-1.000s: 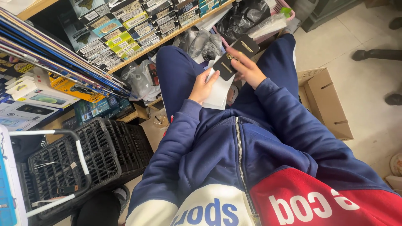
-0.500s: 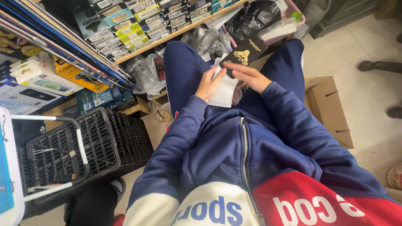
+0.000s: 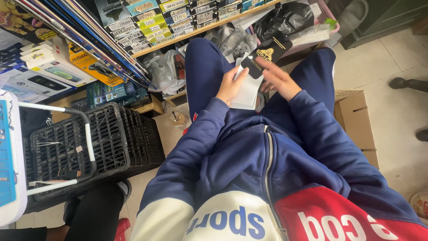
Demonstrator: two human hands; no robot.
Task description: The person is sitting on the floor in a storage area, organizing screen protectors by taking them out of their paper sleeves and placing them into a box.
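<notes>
I am seated with my legs in blue trousers stretched out ahead. My left hand [image 3: 229, 85] grips a white flat sleeve [image 3: 247, 91] and, above it, a thin black packet [image 3: 264, 58] with a gold emblem. My right hand [image 3: 277, 79] lies over the lower right part of the black packet, fingers spread and blurred. Both hands meet above my lap, between my knees.
A black plastic crate [image 3: 102, 143] with a white-handled frame stands at my left. Shelves [image 3: 187, 33] of boxed phone accessories run along the top. Plastic bags [image 3: 285, 18] lie ahead, a cardboard box [image 3: 356, 120] sits at my right on the tiled floor [image 3: 392, 58].
The black packet has slid further out of the white sleeve, up and right. My right hand shifted from on top of the packet to its lower right side.
</notes>
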